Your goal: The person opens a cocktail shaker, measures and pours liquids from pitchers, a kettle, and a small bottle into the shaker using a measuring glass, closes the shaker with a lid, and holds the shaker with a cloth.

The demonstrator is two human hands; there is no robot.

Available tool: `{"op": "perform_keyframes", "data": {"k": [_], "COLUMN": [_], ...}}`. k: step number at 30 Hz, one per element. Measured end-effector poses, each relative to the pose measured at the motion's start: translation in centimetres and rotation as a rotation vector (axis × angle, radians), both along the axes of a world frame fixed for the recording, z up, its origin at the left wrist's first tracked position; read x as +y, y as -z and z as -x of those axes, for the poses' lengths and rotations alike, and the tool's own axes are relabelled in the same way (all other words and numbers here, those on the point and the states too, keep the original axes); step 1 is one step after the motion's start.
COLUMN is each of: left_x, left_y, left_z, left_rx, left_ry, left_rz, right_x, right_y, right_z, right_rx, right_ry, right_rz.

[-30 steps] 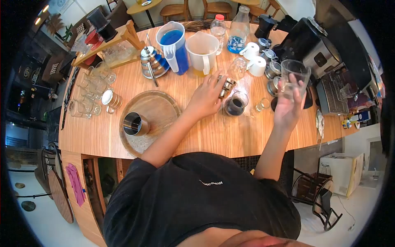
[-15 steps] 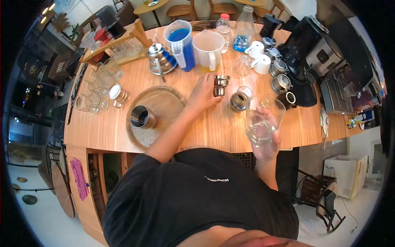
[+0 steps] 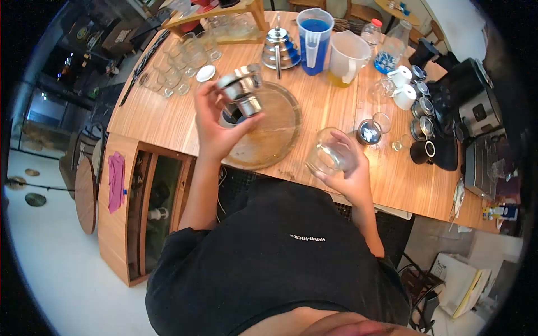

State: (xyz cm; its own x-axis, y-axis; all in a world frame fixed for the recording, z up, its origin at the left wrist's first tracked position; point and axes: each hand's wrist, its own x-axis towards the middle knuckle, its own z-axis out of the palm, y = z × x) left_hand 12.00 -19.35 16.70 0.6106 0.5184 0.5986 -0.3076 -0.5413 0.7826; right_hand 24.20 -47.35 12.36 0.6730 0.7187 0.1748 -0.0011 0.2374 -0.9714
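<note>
My left hand [image 3: 216, 120] is closed around a shiny metal jigger [image 3: 246, 92], tilted and a little blurred, held above the left part of the round wooden tray [image 3: 283, 131]. Behind that hand, mostly hidden, a metal cup [image 3: 228, 119] stands on the tray. A clear, empty-looking drinking glass [image 3: 330, 154] is in my right hand [image 3: 350, 173], tipped over the table's near edge, with the fingers wrapped around its side. Just right of it, a small glass vessel with dark contents [image 3: 369, 133] stands on the table.
A gooseneck kettle [image 3: 280, 50], a pitcher of blue liquid [image 3: 314, 45] and a pitcher with yellowish liquid [image 3: 347, 59] stand at the back. Several glass mugs [image 3: 179, 61] are at left. White cups [image 3: 404, 96] and a black coffee machine [image 3: 468, 101] are at right.
My left hand has carried the jigger leftward from the table's middle to above the tray. The glass in my right hand has tilted. The view has turned, shifting the table's items rightward.
</note>
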Motion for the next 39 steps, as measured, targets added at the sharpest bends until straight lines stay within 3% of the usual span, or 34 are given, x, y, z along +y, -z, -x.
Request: {"op": "perform_keyframes", "data": {"k": [2, 10, 18, 24, 26, 27, 29, 30, 31, 33, 35, 36, 39], "left_x": [0.4, 1.1, 3.5, 6.6, 7.1, 7.3, 7.8, 7.9, 7.9, 8.0, 8.4, 8.1, 8.4], "left_y": [-0.4, 2.0, 3.7, 4.7, 4.3, 4.2, 4.5, 4.5, 4.5, 4.5, 4.7, 5.0, 5.3], "left_z": [2.0, 6.0, 8.5, 9.1, 9.0, 8.9, 8.8, 8.6, 8.5, 8.2, 7.8, 7.7, 8.3], "left_rx": [-0.029, -0.095, -0.034, -0.025, -0.034, -0.047, -0.036, -0.050, -0.067, -0.079, -0.048, -0.081, -0.033], "left_ry": [-0.065, -0.084, -0.054, 0.072, 0.127, 0.159, 0.214, 0.260, 0.304, 0.383, 0.475, 0.521, 0.585], "left_rz": [-0.006, 0.191, 0.208, 0.230, 0.205, 0.176, 0.187, 0.139, 0.092, 0.127, -0.077, -0.032, -0.029], "right_x": [2.3, 10.7, 15.6, 16.7, 16.0, 15.5, 14.5, 14.3, 14.7, 16.5, 18.8, 19.4, 19.7], "right_y": [0.8, 5.7, 7.6, 7.7, 4.3, 4.1, 3.9, 2.9, 1.5, -0.7, -0.3, -0.1, 0.9], "right_z": [0.0, -1.0, -0.8, 1.0, 2.8, 3.4, 4.6, 5.9, 7.3, 10.4, 13.4, 14.4, 15.6], "right_rx": [-0.171, -0.427, -0.548, -0.448, -0.832, -0.838, -0.616, -0.437, -0.443, -0.029, 0.049, 0.134, 0.237], "right_ry": [0.035, 0.162, 0.206, 0.302, 0.578, 0.597, 0.563, 0.426, 0.444, 0.095, 0.147, 0.183, 0.322], "right_rz": [0.077, 0.190, 0.287, 0.287, 0.318, 0.330, 0.068, -0.013, 0.000, -0.192, -0.263, -0.347, -0.266]}}
